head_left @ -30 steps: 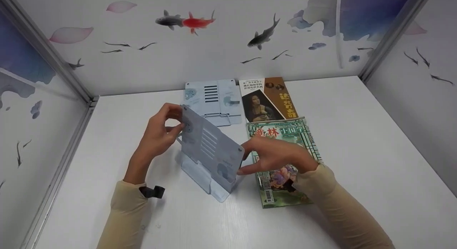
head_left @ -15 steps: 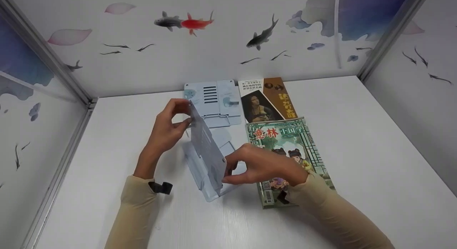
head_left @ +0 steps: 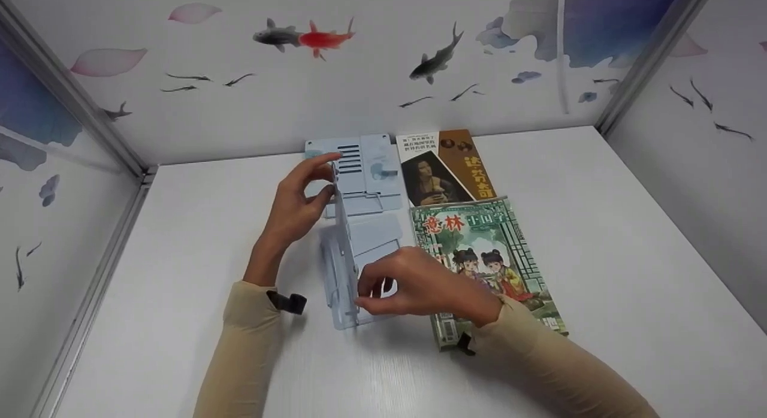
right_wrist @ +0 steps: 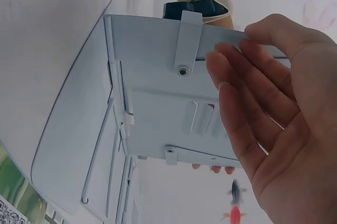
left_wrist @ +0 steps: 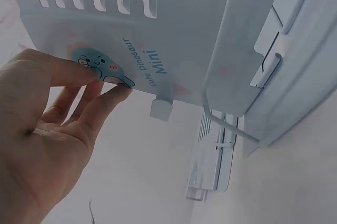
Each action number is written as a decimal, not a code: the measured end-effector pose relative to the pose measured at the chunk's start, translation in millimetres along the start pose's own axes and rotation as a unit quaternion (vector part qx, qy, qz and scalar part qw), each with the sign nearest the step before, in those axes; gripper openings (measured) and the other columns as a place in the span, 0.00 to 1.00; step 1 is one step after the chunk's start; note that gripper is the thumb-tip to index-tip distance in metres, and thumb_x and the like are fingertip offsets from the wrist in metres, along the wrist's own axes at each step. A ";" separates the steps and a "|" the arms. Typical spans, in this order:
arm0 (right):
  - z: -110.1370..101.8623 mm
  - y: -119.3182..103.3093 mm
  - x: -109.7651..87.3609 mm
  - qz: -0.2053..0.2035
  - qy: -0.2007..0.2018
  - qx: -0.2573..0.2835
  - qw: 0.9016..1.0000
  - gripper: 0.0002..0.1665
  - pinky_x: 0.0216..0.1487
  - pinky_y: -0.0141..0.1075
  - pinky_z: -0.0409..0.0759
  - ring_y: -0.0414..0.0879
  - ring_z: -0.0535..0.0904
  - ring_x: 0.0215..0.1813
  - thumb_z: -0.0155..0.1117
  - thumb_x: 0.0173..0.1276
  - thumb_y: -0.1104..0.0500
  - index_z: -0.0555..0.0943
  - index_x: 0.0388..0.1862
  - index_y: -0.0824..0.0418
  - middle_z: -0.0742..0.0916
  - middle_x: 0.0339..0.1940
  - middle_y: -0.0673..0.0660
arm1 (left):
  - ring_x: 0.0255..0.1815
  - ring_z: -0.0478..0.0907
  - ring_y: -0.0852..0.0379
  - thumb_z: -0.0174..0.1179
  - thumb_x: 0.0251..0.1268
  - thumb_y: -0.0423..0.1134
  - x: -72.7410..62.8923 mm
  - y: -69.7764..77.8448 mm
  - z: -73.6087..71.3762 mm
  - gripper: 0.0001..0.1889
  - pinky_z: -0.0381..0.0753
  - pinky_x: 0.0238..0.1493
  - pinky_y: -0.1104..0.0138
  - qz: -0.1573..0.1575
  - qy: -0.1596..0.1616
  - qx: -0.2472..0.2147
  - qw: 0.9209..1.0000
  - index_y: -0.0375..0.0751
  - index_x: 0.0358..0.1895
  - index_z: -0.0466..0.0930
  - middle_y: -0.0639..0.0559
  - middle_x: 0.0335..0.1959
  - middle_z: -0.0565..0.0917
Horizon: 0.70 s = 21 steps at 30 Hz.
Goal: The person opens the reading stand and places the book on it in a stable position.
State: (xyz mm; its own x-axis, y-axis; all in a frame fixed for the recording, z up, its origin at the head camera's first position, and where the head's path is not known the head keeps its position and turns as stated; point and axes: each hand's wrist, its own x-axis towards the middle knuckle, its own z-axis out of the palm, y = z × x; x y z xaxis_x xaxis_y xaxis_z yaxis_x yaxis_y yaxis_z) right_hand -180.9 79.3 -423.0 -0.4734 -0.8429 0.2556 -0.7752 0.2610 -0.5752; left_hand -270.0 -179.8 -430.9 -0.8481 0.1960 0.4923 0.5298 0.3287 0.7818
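Note:
A light blue metal book stand (head_left: 344,256) stands on the table with its panel raised, almost edge-on to the head view. My left hand (head_left: 296,208) pinches the panel's far edge, next to a printed blue dinosaur (left_wrist: 100,63) in the left wrist view. My right hand (head_left: 410,283) is at the panel's near edge, fingertips right against it. In the right wrist view my right hand's fingers (right_wrist: 231,108) are loosely bent beside the panel's back (right_wrist: 158,84), all on that same side. The stand's base (head_left: 374,229) lies on the table under the panel.
A second blue book stand (head_left: 353,184) lies flat at the back. Beside it is a brown and white book (head_left: 443,169). A green magazine (head_left: 485,238) lies to the right, partly under my right forearm. White walls (head_left: 359,100) enclose the white table (head_left: 192,226).
The panel has turned from facing me at a slant to nearly edge-on, uncovering the stand's base. My left hand has moved right and my right hand left along with it.

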 end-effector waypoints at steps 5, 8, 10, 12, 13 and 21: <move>2.9 4.3 2.3 0.010 0.024 -0.004 1.000 0.08 0.38 0.28 0.89 0.29 0.87 0.36 0.72 0.76 0.51 0.91 0.39 0.53 0.93 0.34 0.44 | 0.66 0.82 0.53 0.57 0.86 0.41 8.8 -0.1 11.3 0.21 0.82 0.71 0.58 -0.005 0.014 -0.039 0.999 0.62 0.75 0.79 0.55 0.64 0.84; 3.9 6.4 2.2 0.016 0.029 -0.001 0.999 0.09 0.39 0.29 0.90 0.30 0.88 0.37 0.71 0.76 0.50 0.91 0.39 0.53 0.94 0.35 0.45 | 0.67 0.80 0.56 0.57 0.86 0.47 9.9 0.9 14.0 0.20 0.80 0.73 0.58 -0.014 0.013 -0.041 0.999 0.62 0.75 0.78 0.57 0.65 0.83; 4.2 6.7 1.7 0.020 0.031 0.005 0.999 0.10 0.39 0.32 0.91 0.30 0.89 0.37 0.71 0.77 0.49 0.91 0.40 0.52 0.94 0.36 0.45 | 0.68 0.80 0.55 0.59 0.84 0.48 9.2 2.4 14.1 0.21 0.76 0.77 0.56 -0.019 0.011 -0.039 0.999 0.61 0.75 0.78 0.56 0.67 0.82; 4.6 6.8 1.4 0.022 0.030 0.010 0.999 0.10 0.40 0.34 0.91 0.31 0.89 0.38 0.71 0.77 0.48 0.91 0.41 0.52 0.94 0.37 0.45 | 0.69 0.79 0.51 0.61 0.82 0.48 8.1 4.9 13.4 0.23 0.76 0.77 0.53 -0.025 0.009 -0.040 0.999 0.59 0.75 0.76 0.52 0.68 0.81; 4.8 6.6 1.2 0.023 0.029 0.012 0.999 0.10 0.40 0.34 0.91 0.31 0.89 0.38 0.71 0.78 0.48 0.91 0.41 0.52 0.94 0.37 0.44 | 0.69 0.79 0.49 0.62 0.81 0.48 7.6 6.5 12.9 0.24 0.78 0.76 0.51 -0.029 0.008 -0.045 0.999 0.58 0.76 0.76 0.50 0.69 0.80; 7.2 7.2 2.6 0.022 0.024 0.013 0.999 0.11 0.40 0.33 0.91 0.29 0.88 0.38 0.69 0.79 0.46 0.91 0.43 0.51 0.94 0.38 0.44 | 0.84 0.66 0.54 0.63 0.77 0.42 7.0 32.2 7.1 0.23 0.63 0.86 0.48 0.037 -0.012 -0.018 0.999 0.50 0.71 0.80 0.51 0.76 0.77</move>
State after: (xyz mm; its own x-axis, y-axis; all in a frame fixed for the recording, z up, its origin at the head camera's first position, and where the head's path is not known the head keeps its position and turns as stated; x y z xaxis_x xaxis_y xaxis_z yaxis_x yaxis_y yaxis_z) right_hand -184.7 75.6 -432.1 -0.5268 -0.8071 0.2664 -0.7428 0.2849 -0.6059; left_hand -259.0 -161.2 -405.1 -0.8068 0.2398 0.5399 0.5900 0.2795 0.7575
